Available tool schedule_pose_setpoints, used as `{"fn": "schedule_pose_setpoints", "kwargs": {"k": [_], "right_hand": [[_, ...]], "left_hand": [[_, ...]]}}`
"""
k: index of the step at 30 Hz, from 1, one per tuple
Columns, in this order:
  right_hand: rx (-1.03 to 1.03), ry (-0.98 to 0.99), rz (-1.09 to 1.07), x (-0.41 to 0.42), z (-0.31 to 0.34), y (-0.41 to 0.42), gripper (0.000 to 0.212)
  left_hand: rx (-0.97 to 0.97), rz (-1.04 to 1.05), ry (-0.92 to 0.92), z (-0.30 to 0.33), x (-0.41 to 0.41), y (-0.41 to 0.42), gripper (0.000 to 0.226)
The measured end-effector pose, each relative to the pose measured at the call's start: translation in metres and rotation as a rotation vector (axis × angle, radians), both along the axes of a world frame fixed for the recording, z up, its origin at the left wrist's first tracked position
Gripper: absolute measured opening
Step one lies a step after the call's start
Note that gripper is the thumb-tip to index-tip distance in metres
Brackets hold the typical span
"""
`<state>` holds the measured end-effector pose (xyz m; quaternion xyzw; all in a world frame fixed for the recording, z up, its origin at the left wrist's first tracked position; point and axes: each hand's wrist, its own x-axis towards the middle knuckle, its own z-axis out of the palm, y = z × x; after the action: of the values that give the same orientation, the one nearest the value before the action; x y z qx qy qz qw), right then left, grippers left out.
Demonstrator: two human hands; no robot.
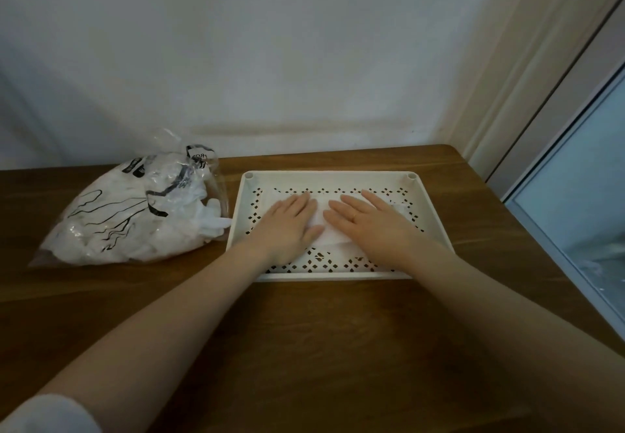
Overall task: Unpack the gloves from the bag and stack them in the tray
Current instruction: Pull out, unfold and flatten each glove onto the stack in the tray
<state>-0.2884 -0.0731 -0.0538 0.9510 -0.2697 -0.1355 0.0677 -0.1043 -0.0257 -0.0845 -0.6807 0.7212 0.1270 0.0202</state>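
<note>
Wooden table against white wall — tray, bag on it.

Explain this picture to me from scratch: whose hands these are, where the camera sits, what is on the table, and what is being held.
There is no machine here: a person is working with two bare hands. The single picture comes from a camera worn on the person's head, looking forward and down, so the arms reach in from the bottom edge. On the wooden table sits a white perforated tray. Inside it lies a white glove, and both the left hand and the right hand rest flat on it with straight fingers, pressing rather than gripping. To the left of the tray lies a clear plastic bag, still full of white gloves, some poking out of its open end toward the tray.
</note>
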Motion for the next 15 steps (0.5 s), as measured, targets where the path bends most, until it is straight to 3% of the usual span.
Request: {"fn": "schedule_pose_setpoints", "kwargs": {"k": [3, 6, 9, 12, 15], "right_hand": [[0.216, 0.013, -0.101, -0.01, 0.001, -0.003, 0.067], [0.45, -0.121, -0.309, -0.014, -0.006, -0.009, 0.062], [0.322, -0.097, -0.443, -0.019, -0.023, -0.016, 0.074], [0.317, -0.028, -0.557, -0.021, -0.023, -0.021, 0.096], [0.249, -0.06, -0.575, -0.006, -0.009, -0.011, 0.097]], "left_hand": [[0.046, 0.023, -0.067, 0.0, 0.002, 0.003, 0.065], [0.087, 0.053, -0.091, 0.0, 0.005, 0.001, 0.075], [0.096, 0.081, -0.123, 0.0, 0.008, -0.002, 0.088], [0.102, 0.111, -0.105, 0.001, 0.008, -0.001, 0.096], [-0.027, 0.035, -0.067, 0.011, 0.007, 0.007, 0.086]]}}
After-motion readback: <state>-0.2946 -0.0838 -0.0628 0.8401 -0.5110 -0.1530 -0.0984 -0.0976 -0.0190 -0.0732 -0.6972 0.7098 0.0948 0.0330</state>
